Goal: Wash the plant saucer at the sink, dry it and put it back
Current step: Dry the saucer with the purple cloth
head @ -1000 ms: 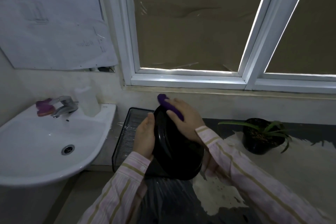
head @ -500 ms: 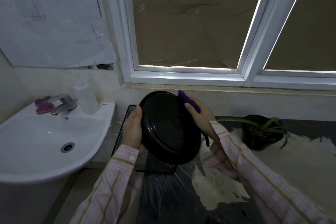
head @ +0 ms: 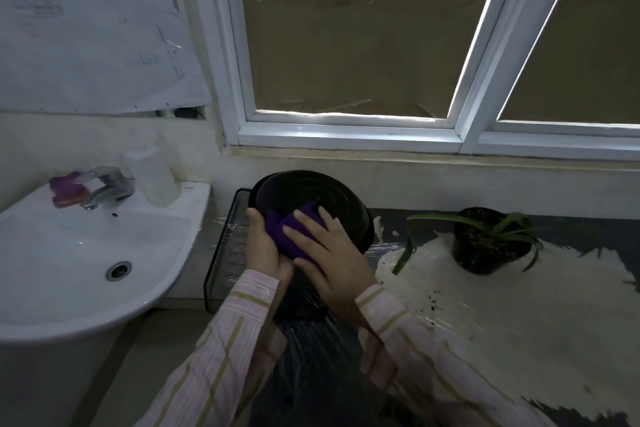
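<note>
The black round plant saucer (head: 304, 194) is held up and tilted, its hollow side facing me, over the counter just right of the sink. My left hand (head: 265, 250) grips its lower left rim. My right hand (head: 329, 253) presses a purple cloth (head: 294, 234) flat against the saucer's inside, fingers spread over the cloth. The saucer's lower part is hidden behind both hands.
A white sink (head: 69, 253) with a metal tap (head: 107, 187), a pink sponge (head: 65, 189) and a plastic bottle (head: 152, 177) stands at the left. A black mesh tray (head: 225, 253) sits beside it. A potted plant (head: 485, 239) stands on pale paper (head: 502, 315) at the right.
The saucer has been turned so its hollow side faces me. My right hand with the purple cloth has moved from the far rim down onto the inside.
</note>
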